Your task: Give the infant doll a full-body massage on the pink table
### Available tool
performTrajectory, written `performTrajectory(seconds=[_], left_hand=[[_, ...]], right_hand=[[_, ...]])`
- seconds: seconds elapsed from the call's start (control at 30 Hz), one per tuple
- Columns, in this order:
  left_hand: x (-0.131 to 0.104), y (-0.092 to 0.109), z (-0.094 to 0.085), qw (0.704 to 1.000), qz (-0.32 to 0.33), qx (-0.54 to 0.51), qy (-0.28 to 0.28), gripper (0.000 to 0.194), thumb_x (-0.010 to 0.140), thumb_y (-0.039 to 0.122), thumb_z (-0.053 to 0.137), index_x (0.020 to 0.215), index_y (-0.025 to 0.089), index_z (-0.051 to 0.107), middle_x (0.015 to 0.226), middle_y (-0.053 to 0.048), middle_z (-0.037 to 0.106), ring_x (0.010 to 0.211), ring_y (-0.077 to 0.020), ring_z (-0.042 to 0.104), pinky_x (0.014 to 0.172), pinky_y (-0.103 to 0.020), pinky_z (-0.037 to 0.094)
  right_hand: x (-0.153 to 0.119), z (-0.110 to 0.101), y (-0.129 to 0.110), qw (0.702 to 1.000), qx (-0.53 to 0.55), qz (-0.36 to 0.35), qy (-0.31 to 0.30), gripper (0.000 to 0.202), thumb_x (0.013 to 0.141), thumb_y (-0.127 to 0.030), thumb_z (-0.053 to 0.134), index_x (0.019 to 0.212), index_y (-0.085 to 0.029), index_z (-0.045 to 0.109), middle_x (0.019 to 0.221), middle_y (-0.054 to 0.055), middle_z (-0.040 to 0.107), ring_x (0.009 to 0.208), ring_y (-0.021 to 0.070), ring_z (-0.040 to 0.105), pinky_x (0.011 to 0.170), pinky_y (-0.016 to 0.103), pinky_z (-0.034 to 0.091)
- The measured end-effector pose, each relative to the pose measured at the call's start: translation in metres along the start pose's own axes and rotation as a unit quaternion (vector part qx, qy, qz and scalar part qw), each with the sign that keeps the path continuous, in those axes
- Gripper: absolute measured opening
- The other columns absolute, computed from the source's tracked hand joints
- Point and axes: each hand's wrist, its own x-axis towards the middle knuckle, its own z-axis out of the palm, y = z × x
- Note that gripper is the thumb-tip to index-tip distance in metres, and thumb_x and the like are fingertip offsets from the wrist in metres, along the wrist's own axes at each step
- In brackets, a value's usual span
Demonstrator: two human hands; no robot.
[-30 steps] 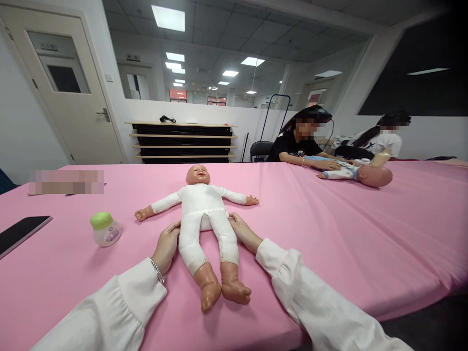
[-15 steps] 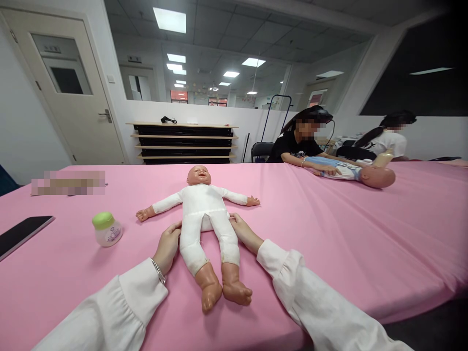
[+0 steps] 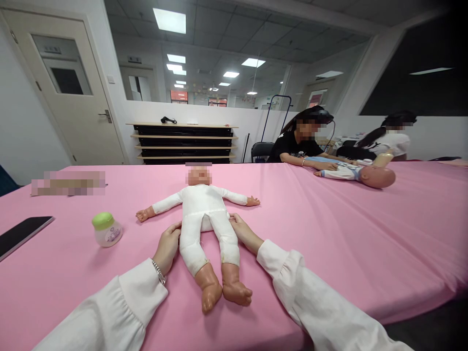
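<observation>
A baby doll [image 3: 203, 202] with a white cloth body and tan plastic hands and feet lies on its back in front of me. Its arms are spread and its feet point my way. My left hand [image 3: 169, 247] rests against the hip on the left side, fingers curled in at the cloth. Against the opposite hip is my right hand [image 3: 244, 232], thumb on top and the other fingers partly hidden by the doll. Left of the doll stands a small jar [image 3: 107, 230] with a green lid.
A pink cloth [image 3: 329, 253] covers the table. A dark tablet-like slab [image 3: 25, 234] lies at the left edge, with a blurred item [image 3: 68, 183] behind it. At the right, a co-worker [image 3: 300, 141] handles another doll [image 3: 376, 176] beside a bottle [image 3: 383, 158]. Another person [image 3: 391, 139] sits farther back.
My hands and the doll in front of me keep their places. The co-worker's hand has shifted slightly over the other doll.
</observation>
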Motion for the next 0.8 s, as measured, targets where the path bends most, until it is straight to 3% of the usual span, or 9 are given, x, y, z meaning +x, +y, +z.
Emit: performTrajectory(seconds=[0.8], left_hand=[[0.0002,-0.0004,0.0001,1.0,0.007,0.007,-0.004,0.037,0.064,0.018,0.049,0.096,0.015,0.067,0.109,-0.007,0.065,0.104,-0.0247,0.057,0.095,-0.038,0.041]], right_hand=[[0.0025,0.0007,0.0013,1.0,-0.02,0.002,0.016,0.034,0.072,-0.043,0.06,0.092,-0.018,0.049,0.103,0.008,0.06,0.099,0.0215,0.056,0.086,0.034,0.044]])
